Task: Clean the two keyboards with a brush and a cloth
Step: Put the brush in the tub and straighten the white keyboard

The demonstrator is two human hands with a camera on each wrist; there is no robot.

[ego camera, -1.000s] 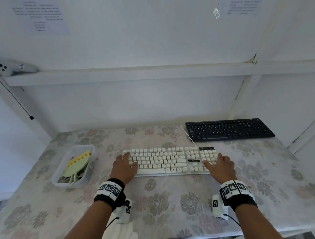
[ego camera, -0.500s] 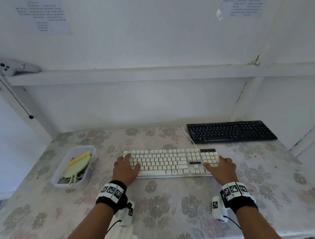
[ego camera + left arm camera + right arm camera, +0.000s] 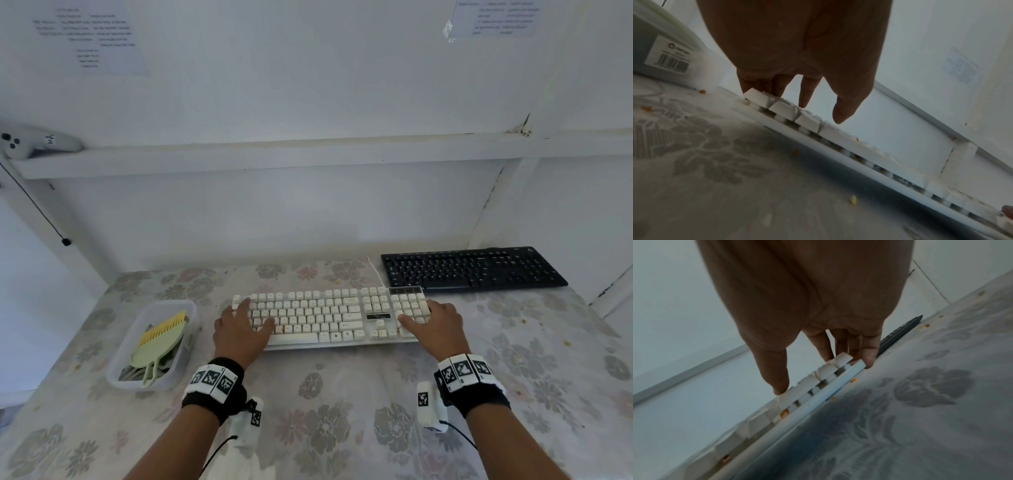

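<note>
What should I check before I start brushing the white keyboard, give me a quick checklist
1. Both hands free for a tool: ok. The left hand and right hand rest on the white keyboard with straight fingers and hold nothing.
2. Brush within reach: ok. The green brush with yellow bristles lies in the clear plastic tub, left of the white keyboard.
3. Cloth located: cannot tell. Grey material lies under the brush; what it is does not show.
4. Crumbs to remove: ok. Orange bits sit between the keys.
5. Black keyboard out of the way: ok. It lies behind, to the right.
</note>
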